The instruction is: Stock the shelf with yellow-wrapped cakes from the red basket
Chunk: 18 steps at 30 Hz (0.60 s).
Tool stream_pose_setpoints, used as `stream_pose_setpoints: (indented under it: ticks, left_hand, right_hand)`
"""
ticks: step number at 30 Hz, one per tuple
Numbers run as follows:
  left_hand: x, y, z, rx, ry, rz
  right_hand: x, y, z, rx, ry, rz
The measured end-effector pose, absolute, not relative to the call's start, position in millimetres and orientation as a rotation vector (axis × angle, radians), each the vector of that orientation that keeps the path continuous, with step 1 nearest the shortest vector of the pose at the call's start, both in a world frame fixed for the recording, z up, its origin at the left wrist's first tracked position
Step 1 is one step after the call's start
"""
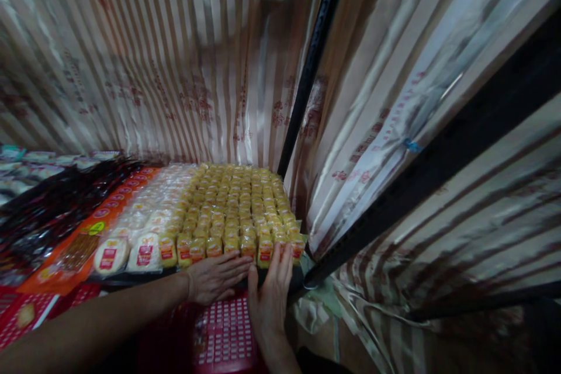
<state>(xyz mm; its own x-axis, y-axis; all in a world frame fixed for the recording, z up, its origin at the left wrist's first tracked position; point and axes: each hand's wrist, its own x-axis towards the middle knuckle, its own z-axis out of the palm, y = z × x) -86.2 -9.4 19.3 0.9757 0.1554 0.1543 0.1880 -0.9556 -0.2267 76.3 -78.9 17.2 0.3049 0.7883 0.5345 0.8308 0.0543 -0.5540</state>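
Forearms (109, 317) end in flat, unclenched hands (217, 278) (270, 299) at the front row of yellow packets (232, 242).

I'm getting a dim feed, pale glare streaking the striped sheeting (219, 82) beyond the right hand (270, 292), shadow pooling below the left hand (213, 277), and blur softening dark packets (65, 216) to its left.

Wrapped snacks (236, 210) lie behind a basket (225, 330), right of other packets (144, 248).
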Motion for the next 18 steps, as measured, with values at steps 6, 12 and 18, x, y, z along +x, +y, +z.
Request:
stream_pose_setpoints:
  ticks: [6,12,18]
  left_hand:
    - [-86.3,-9.6,23.3,-2.852,-0.224,-0.198]
    - [-84.9,-10.9,25.9,-2.827,-0.235,-0.196]
    - [-85.7,-12.0,20.6,-2.800,-0.272,-0.177]
  right_hand:
    - [72.2,-75.3,19.6,-1.714,-1.403,-0.084]
    - [74.4,-77.5,21.7,-1.724,-1.325,-0.146]
    - [83.2,-80.1,12.9,-1.741,-1.193,-0.102]
